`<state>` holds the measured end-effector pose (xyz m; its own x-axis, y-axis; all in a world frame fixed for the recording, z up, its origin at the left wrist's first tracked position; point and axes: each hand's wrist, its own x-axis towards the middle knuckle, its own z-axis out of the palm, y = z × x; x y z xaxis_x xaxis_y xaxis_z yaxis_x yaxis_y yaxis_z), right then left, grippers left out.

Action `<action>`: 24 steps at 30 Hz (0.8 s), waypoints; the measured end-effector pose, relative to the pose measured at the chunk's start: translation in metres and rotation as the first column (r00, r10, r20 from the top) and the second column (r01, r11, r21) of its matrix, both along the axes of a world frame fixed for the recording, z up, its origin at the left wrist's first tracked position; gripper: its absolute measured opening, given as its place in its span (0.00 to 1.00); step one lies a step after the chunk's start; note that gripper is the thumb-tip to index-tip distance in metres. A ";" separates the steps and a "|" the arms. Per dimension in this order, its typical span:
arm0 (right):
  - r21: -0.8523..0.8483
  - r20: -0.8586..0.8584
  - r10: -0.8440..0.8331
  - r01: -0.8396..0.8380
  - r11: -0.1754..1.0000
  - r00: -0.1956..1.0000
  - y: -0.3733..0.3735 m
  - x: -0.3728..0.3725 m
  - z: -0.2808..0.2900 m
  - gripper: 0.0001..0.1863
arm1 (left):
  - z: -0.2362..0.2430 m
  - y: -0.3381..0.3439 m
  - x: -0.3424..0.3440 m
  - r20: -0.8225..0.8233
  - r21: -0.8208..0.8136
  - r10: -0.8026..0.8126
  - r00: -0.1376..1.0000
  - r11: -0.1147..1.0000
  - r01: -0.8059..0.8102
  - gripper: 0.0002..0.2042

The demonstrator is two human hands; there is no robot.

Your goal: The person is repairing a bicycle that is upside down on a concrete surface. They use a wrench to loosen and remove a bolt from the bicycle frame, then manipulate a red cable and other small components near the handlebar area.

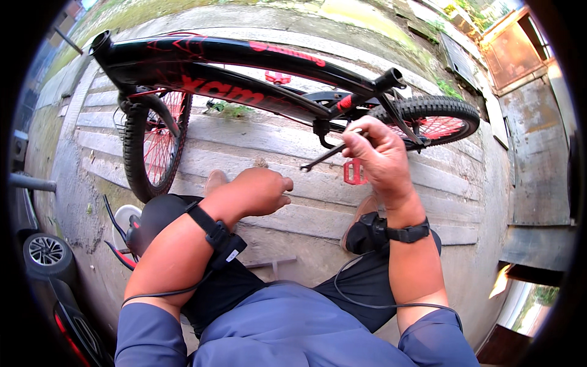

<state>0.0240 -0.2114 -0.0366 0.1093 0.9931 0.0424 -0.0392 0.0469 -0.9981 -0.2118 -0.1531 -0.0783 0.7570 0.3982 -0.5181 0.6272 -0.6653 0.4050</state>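
My right hand (379, 150) is closed on the end of a dark open-ended wrench (321, 160), whose free jaw points left and slightly down. Behind that hand stands a black and red bicycle frame (226, 58), with no saddle or handlebar on it. The near red pedal (354, 172) is just below the wrench, apart from it. My left hand (260, 191) hovers over the ground between my knees, back upward and fingers curled; its palm side is hidden. It touches no part of the bicycle. The crank area is partly covered by my right hand.
The front wheel (156, 144) stands turned at the left, the rear wheel (437, 119) at the right. Beside my left knee are a white round object (124, 223) and black-red curved parts (122, 254). A car wheel (47, 254) lies further left, metal panels (538, 147) at right.
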 end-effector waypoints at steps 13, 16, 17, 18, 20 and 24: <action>-0.041 -0.468 -0.090 0.081 0.996 0.879 0.004 -0.001 0.000 0.16 | -0.013 -0.001 -0.004 0.086 0.020 -0.009 0.996 1.000 0.008 0.15; -0.070 -0.408 -0.136 0.117 0.991 0.903 0.004 -0.004 0.004 0.18 | -0.013 -0.001 -0.005 0.089 0.028 -0.019 0.996 0.999 0.017 0.16; -0.083 -0.403 -0.138 0.113 0.990 0.905 0.004 -0.004 0.006 0.19 | -0.013 -0.001 -0.005 0.094 0.031 -0.024 0.995 0.999 0.022 0.16; -0.097 -0.397 -0.140 0.110 0.989 0.907 0.005 -0.005 0.008 0.21 | -0.013 -0.001 -0.005 0.098 0.035 -0.030 0.995 0.999 0.027 0.16; -0.168 -0.402 -0.177 0.117 0.979 0.898 0.005 -0.007 0.012 0.27 | -0.015 -0.001 -0.005 0.102 0.039 -0.033 0.994 0.999 0.029 0.16; -0.156 -0.475 -0.158 0.094 0.983 0.866 0.008 -0.004 0.006 0.29 | -0.019 -0.001 -0.005 0.112 0.050 -0.035 0.993 0.998 0.030 0.15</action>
<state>0.0201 -0.2038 -0.0306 0.2084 0.9631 -0.1701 -0.5199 -0.0383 -0.8534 -0.2170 -0.1538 -0.0973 0.8225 0.3950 -0.4093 0.5570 -0.7049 0.4390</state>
